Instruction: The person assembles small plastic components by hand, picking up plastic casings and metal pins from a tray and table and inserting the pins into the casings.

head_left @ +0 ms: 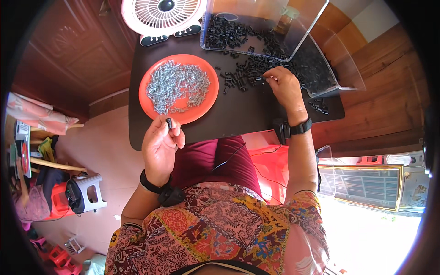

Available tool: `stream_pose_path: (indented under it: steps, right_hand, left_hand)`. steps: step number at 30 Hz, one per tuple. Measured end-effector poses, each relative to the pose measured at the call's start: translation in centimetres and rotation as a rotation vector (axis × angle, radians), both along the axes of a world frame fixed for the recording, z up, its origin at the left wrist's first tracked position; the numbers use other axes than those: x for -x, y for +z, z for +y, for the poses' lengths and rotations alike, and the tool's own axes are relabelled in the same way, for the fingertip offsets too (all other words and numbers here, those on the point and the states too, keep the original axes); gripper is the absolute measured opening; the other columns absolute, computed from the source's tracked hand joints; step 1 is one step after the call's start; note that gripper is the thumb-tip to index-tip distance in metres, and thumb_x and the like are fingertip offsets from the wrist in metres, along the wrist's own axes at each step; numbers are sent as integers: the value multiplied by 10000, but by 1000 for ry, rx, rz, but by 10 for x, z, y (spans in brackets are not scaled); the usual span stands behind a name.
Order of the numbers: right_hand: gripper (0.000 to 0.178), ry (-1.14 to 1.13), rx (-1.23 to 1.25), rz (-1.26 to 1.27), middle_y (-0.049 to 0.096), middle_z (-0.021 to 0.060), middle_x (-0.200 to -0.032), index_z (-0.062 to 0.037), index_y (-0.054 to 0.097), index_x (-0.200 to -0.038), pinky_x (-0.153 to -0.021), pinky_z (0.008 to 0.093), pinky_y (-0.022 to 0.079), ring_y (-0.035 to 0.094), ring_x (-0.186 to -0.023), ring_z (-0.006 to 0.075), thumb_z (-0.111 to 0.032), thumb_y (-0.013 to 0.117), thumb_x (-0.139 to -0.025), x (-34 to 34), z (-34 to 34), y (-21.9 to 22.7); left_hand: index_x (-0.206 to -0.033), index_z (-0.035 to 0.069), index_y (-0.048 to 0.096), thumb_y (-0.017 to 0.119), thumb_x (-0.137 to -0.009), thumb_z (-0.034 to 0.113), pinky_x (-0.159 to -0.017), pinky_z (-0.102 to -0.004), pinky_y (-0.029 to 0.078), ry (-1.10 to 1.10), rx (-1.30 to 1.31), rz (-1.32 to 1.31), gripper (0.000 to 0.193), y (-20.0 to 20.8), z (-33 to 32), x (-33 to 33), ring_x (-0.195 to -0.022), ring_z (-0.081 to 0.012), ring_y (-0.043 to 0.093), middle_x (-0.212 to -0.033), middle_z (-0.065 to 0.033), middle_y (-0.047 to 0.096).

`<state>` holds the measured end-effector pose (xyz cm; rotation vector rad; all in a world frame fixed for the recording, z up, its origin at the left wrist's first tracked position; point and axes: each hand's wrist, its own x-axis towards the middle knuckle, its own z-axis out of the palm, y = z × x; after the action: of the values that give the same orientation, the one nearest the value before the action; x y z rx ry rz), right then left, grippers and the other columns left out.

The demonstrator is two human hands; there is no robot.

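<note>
A small, glossy black tubular piece (168, 123) is in the left hand (160, 145), just off the near edge of the round, orange-red plate (212, 89); that hand's grip is a narrow pinch of thumb and fingers around it. The right hand (285, 87) has its fingertips drawn close together at the loose, short black plastic pieces (245, 73); whether its grip has hold of one, I cannot tell.

As far as can be judged, much is left: the black pieces lie in a broad scatter, and the plate carries a wide heap of small, shiny silver metal pieces (176, 85), slim and screw-like. Whether any piece in either heap is finished is too small to tell.

Beneath them is the smooth, dark table (233, 114) with rounded corners. Toward its far side, more black pieces show through the clear, hard-walled plastic bin (311, 28); another clear plastic container (350, 80) stands to the right. Beyond the plate is a pink fan (137, 20) with a round, slotted white grille
</note>
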<state>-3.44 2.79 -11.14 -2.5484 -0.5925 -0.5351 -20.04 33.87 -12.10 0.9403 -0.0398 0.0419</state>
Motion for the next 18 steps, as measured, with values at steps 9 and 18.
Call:
stream_pose_path:
  steps: [9, 18]
  right_hand:
    - [78, 196, 134, 29, 624, 73, -813, -66, 675, -834, -706, 358, 500, 610, -817, 269, -49, 645, -764, 10, 16, 12]
    - [162, 184, 213, -18, 619, 72, -805, -64, 663, -927, -696, 330, 498, 614, -781, 231, -29, 645, -771, 12, 24, 2]
  left_hand:
    - [-931, 37, 493, 446, -972, 269, -602, -262, 397, -8, 7, 20, 240, -3, 0, -2, -658, -154, 518, -808, -44, 502]
    - [-936, 30, 500, 459, -956, 259, -620, -259, 405, -49, 28, 46, 233, -8, -2, 0, -673, -148, 522, -797, -41, 511]
